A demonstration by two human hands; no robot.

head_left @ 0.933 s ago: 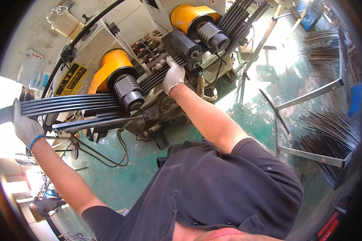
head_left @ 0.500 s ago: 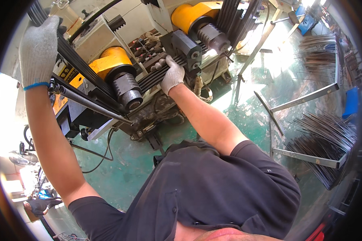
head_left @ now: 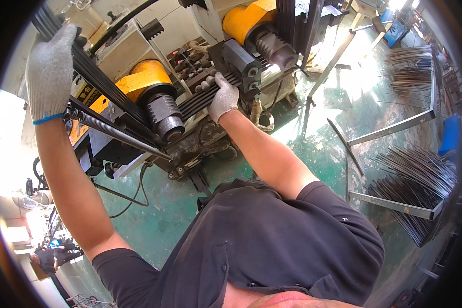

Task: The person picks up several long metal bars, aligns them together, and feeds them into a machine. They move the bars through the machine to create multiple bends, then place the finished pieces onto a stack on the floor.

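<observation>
Several dark metal rods (head_left: 197, 102) run side by side through a bending machine, past a left grooved roller (head_left: 164, 115) and a right grooved roller (head_left: 273, 47). Both ends slant away from me beyond the rollers. My left hand (head_left: 51, 72), in a pale knit glove with a blue cuff, is closed round the raised left part of the rods; its fingers are partly hidden. Between the rollers, my right hand (head_left: 223, 97), gloved too, has its fingers curled over the middle of the rods, just left of a dark steel block (head_left: 236, 64).
Yellow arms (head_left: 148, 77) carry the rollers. A coil spring (head_left: 115, 134) on a rod crosses in front of the left arm. Bundles of thin rods (head_left: 413, 174) lie on a metal rack (head_left: 395, 204) at the right. A black cable (head_left: 138, 192) hangs over the green floor (head_left: 164, 231).
The view has shifted slightly. Both hands keep their hold on the rods, and the rods' bent shape looks the same.
</observation>
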